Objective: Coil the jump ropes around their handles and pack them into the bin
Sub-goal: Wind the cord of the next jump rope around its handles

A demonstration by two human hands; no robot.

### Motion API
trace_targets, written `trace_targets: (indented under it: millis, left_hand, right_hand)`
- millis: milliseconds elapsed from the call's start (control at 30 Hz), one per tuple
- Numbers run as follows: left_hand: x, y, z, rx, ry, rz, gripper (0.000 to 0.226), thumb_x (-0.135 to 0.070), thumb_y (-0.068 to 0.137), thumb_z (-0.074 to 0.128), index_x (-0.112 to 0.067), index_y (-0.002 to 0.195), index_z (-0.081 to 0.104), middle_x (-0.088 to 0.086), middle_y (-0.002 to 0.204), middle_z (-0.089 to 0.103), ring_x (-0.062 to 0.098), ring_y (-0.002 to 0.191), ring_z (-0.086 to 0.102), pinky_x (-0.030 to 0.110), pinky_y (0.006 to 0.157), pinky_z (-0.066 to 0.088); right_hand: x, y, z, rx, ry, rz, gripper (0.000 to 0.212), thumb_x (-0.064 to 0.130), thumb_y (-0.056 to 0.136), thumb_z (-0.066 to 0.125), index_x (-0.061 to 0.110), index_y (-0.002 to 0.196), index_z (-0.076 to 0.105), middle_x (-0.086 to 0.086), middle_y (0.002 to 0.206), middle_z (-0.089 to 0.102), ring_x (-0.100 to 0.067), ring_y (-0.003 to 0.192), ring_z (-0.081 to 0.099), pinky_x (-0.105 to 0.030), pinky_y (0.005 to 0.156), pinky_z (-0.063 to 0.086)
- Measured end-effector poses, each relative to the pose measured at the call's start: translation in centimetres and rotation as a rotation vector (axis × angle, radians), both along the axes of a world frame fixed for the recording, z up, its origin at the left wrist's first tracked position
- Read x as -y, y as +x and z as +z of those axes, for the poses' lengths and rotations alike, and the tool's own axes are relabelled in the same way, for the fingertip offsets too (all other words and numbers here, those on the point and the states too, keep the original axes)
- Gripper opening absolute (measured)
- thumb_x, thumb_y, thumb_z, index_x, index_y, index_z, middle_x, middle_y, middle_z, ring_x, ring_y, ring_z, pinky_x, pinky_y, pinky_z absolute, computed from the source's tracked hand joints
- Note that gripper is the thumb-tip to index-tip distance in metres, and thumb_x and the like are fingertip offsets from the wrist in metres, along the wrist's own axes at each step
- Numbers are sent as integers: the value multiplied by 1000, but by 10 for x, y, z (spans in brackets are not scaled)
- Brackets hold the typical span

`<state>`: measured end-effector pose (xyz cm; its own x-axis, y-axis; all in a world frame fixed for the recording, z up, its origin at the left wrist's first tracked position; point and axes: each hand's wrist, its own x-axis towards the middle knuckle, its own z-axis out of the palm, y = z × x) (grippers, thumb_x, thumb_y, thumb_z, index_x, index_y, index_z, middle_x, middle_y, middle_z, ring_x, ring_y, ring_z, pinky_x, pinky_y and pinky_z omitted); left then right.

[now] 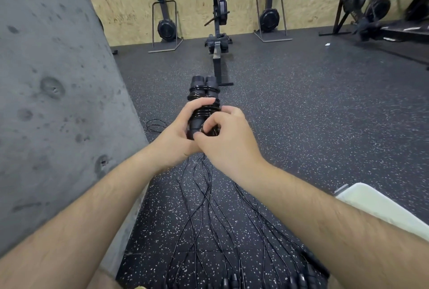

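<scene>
Speckled gym floor (301,126); both hands (204,135) grip coiled jump rope (204,103).

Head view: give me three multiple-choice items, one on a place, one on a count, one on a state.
1. Where do the loose ropes lie?
A. on the speckled floor
B. on a bench
C. on a hook
2. How many handles show side by side?
A. one
B. two
C. four
3. How is the held rope?
A. hanging straight
B. knotted in a bow
C. wound round the handles
Key: 1 A, the strands run across the floor below the arms. 2 B, two black ends stand together. 3 C, loops ring the handles where the left hand and right hand grip.
</scene>
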<state>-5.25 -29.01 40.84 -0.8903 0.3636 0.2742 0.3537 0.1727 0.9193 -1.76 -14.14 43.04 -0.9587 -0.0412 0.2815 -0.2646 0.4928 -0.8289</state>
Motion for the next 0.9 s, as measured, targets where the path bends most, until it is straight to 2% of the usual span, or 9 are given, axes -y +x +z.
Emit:
trace_targets:
  millis: [200,333,433,500,600,700,767,833,900]
  left_hand:
    - [-5,-5,-13,-93,-157,44,85,25,73,61,-30,134,40,-30,122,61,-5,106,60,18,85,50]
    - [-7,-5,-12,-136,-148,99,82,28,74,58,-28,131,41,-9,122,58,-10,99,59,11,81,47]
    - [-9,-5,-11,-199,-170,119,79,21,77,60,-26,137,40,0,134,54,-1,116,57,16,93,45]
    - [-9,-3,-8,-196,-120,109,76,11,77,60,-25,140,41,2,139,53,9,125,56,22,100,45]
    - [-11,0,-3,-147,-48,107,79,9,74,60,-27,142,41,2,140,55,12,126,58,23,98,48]
    - [-12,3,-2,-157,-36,83,81,6,74,64,-27,144,40,5,144,50,17,131,54,30,103,46]
    - [-11,3,-1,-135,-14,70,87,18,76,62,-26,145,36,7,139,49,13,122,59,28,95,49]
    - [-11,4,1,-94,13,39,93,28,75,58,-24,147,29,11,133,49,8,109,65,22,82,52]
    - [-13,4,1,-76,35,19,98,22,73,58,-25,151,23,14,136,47,9,108,64,22,78,53]
  right_hand:
    - [2,1,-1,2,-123,-2,20,15,72,70,16,63,52,5,103,50,-1,73,50,-10,56,33]
    - [0,1,2,-31,-160,35,23,12,70,70,14,63,48,0,93,51,-4,62,43,-11,54,34]
    - [1,1,0,-64,-108,82,7,15,76,68,16,79,62,2,108,51,1,79,52,-7,65,37]
    - [2,-2,-7,-95,-2,116,15,22,85,64,27,99,68,1,131,47,-8,104,58,-21,89,47]
    - [-2,-4,-11,-157,99,118,23,25,95,58,33,115,67,-3,155,32,-18,135,42,-29,110,37]
    - [-10,-7,-9,-203,40,75,16,24,91,66,27,104,60,5,134,47,-11,117,51,-31,97,45]
    - [-14,-8,-7,-197,-16,61,29,25,86,72,30,103,49,9,117,48,-8,100,57,-29,84,49]
    - [-17,-9,-6,-184,-57,79,40,25,83,74,38,110,48,10,116,45,-5,97,58,-21,80,49]
    - [-21,-11,-7,-171,-55,96,48,27,83,72,46,119,49,10,117,42,0,96,56,-8,78,42]
